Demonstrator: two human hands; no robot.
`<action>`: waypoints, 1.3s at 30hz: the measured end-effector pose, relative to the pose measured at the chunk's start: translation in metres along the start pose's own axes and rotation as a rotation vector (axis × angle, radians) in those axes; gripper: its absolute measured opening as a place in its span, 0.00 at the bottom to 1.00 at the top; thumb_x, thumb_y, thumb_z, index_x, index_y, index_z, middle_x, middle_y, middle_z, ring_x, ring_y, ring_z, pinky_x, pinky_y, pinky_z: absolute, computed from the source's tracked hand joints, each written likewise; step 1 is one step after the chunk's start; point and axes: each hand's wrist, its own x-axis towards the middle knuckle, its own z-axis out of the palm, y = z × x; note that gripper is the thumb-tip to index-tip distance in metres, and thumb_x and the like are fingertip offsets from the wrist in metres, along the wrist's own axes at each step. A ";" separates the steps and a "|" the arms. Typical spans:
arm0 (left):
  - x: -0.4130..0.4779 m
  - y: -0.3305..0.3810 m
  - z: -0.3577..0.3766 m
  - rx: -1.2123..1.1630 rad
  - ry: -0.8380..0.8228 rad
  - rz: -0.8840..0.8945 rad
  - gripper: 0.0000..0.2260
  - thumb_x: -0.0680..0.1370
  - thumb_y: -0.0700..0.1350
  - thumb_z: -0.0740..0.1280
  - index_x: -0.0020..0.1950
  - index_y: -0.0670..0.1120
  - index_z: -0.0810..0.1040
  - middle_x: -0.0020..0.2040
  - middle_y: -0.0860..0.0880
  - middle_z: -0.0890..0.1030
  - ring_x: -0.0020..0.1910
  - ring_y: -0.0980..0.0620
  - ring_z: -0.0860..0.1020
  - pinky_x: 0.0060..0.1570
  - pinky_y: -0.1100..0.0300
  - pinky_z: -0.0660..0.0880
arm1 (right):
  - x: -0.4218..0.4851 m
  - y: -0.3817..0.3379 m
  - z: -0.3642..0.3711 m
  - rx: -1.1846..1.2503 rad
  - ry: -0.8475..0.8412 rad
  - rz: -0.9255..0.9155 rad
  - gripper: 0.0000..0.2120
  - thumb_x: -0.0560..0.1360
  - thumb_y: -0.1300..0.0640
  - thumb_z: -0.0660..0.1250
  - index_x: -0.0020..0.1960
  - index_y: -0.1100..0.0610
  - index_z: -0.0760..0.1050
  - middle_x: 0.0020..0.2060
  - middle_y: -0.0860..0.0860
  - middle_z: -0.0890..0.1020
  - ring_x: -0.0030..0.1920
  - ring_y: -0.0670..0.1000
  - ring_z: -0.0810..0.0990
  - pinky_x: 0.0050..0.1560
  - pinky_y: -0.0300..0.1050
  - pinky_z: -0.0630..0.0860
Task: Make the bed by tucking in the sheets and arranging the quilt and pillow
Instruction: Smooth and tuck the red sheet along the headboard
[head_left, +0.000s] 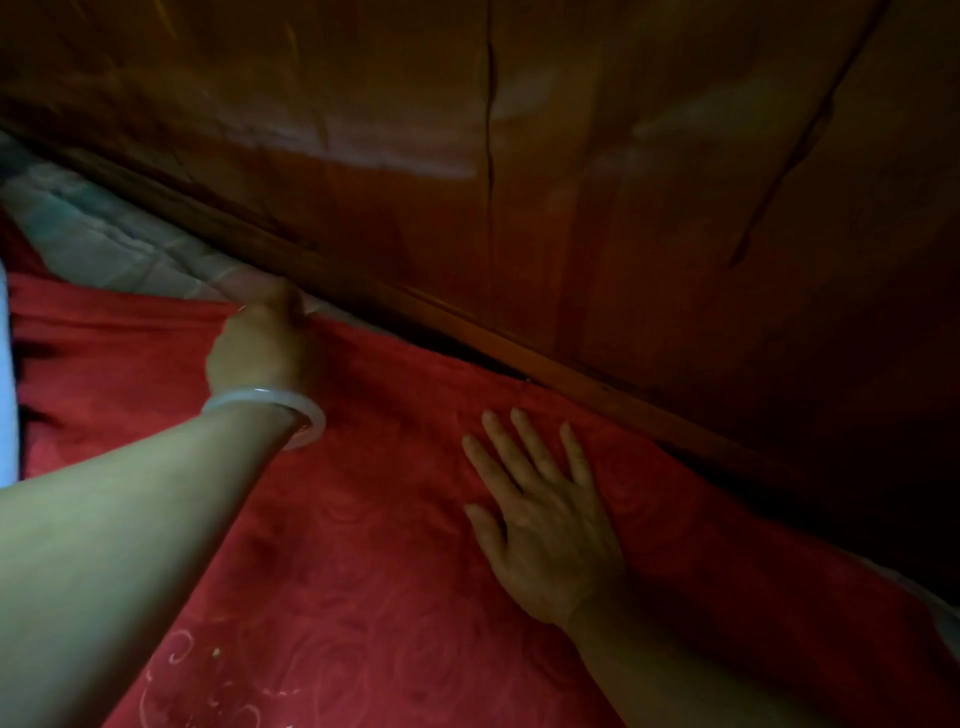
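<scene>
A red sheet (395, 545) with a faint rose pattern covers the bed and runs up to the wooden headboard. My left hand (260, 348), with a pale bangle on the wrist, is closed on the sheet's far edge where it meets the quilted mattress. My right hand (540, 514) lies flat on the sheet with fingers spread, pressing it down a little short of the headboard rail. No quilt or pillow is in view.
A dark wooden headboard (597, 182) fills the upper part, with a rail (467, 332) along its base and a dark gap below it. Bare pale quilted mattress (98, 234) shows at the upper left. A white strip (6, 395) sits at the left edge.
</scene>
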 end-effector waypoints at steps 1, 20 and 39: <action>0.000 0.009 0.003 -0.142 0.024 0.030 0.06 0.75 0.39 0.62 0.51 0.43 0.75 0.47 0.34 0.79 0.47 0.34 0.77 0.40 0.51 0.68 | 0.000 0.001 0.001 -0.002 0.002 -0.001 0.27 0.80 0.42 0.50 0.77 0.48 0.59 0.78 0.47 0.56 0.78 0.49 0.50 0.73 0.62 0.49; -0.054 0.030 0.068 0.093 -0.535 0.149 0.27 0.79 0.63 0.48 0.77 0.58 0.47 0.78 0.51 0.44 0.76 0.45 0.38 0.71 0.38 0.37 | 0.002 0.000 0.001 0.006 0.002 0.010 0.27 0.79 0.42 0.51 0.77 0.48 0.59 0.78 0.48 0.56 0.78 0.49 0.50 0.73 0.61 0.50; -0.044 -0.001 0.043 -0.152 -0.148 0.116 0.20 0.76 0.51 0.58 0.64 0.45 0.75 0.65 0.41 0.75 0.65 0.41 0.71 0.66 0.50 0.64 | 0.001 0.000 -0.001 0.006 -0.009 0.018 0.27 0.79 0.41 0.50 0.76 0.47 0.61 0.76 0.48 0.61 0.77 0.50 0.55 0.72 0.61 0.52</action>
